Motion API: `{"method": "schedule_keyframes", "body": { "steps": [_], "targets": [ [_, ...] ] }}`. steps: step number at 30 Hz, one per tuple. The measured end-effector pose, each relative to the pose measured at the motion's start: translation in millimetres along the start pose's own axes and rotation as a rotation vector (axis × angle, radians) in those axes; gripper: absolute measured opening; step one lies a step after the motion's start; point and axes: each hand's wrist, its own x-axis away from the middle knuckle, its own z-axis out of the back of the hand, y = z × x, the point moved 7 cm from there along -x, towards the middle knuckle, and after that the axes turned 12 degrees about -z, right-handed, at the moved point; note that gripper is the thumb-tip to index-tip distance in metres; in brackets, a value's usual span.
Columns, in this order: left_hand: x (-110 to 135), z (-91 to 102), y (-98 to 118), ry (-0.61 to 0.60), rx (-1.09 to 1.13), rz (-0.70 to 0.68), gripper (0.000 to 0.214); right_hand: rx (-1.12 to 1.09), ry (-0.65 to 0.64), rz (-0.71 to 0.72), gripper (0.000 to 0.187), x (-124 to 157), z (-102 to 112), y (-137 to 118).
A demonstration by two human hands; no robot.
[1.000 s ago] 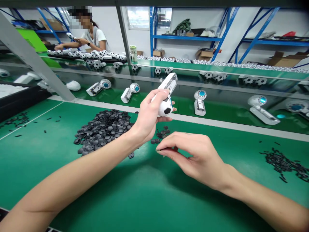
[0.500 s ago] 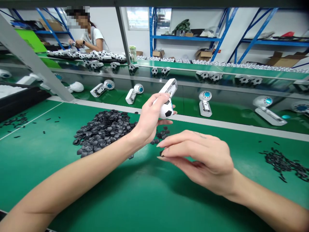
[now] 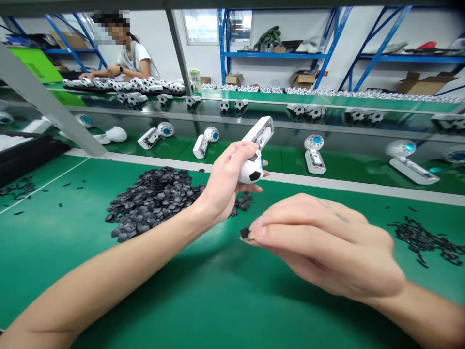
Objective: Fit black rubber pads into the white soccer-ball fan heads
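My left hand (image 3: 221, 186) grips a white handheld device (image 3: 258, 133) with a black-and-white football-patterned end (image 3: 250, 170), and my fingers wrap around the ball part. My right hand (image 3: 323, 242) sits just below and to the right, with thumb and fingertips pinched on a small black hexagonal piece (image 3: 246, 233). A large heap of the same black pieces (image 3: 148, 203) lies under my left wrist. A small cluster of them (image 3: 242, 203) lies near my left hand.
A strip of thin black pieces (image 3: 425, 240) lies at the right on the green bench (image 3: 145, 291). Beyond its white edge strip, white devices stand on a lower green level. A co-worker (image 3: 127, 60) sits at the far left behind football-patterned items. Blue shelving holds cartons.
My right hand has moved right and closed its fingertips on a black piece. My left hand keeps the same hold on the device. The co-worker's hands have shifted.
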Motion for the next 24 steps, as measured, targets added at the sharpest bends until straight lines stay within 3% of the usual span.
{"method": "schedule_keyframes", "body": {
  "steps": [2,5,9,14,16,19,21,22,24],
  "targets": [
    [-1,0.8,4,0.005,0.006,-0.015,0.025,0.068,-0.002,0.014,0.024,5,5,0],
    [-4,5.8,6,0.035,-0.005,-0.027,0.025,0.139,0.095,0.116,0.02,13,8,-1],
    [-6,9.5,6,0.049,-0.01,-0.04,0.025,0.167,0.229,0.229,0.031,18,4,-1],
    [-5,5.5,13,-0.002,-0.051,-0.131,0.027,0.181,0.295,0.301,0.039,15,6,-7],
    [-5,3.4,18,-0.028,-0.046,-0.181,0.039,0.168,0.297,0.322,0.036,12,13,-12],
    [-4,0.9,20,-0.056,0.006,-0.169,0.07,0.132,0.131,0.254,0.023,4,16,-13],
    [-3,-1.6,19,-0.085,0.039,-0.129,0.075,0.086,0.024,0.185,0.02,0,13,-10],
    [-3,-2.9,19,-0.103,0.053,-0.11,0.072,0.067,0.024,0.158,0.021,-1,11,-8],
    [-2,-4.6,17,-0.13,0.084,-0.068,0.057,0.069,0.142,0.105,0.026,-2,12,-2]
  ]
}}
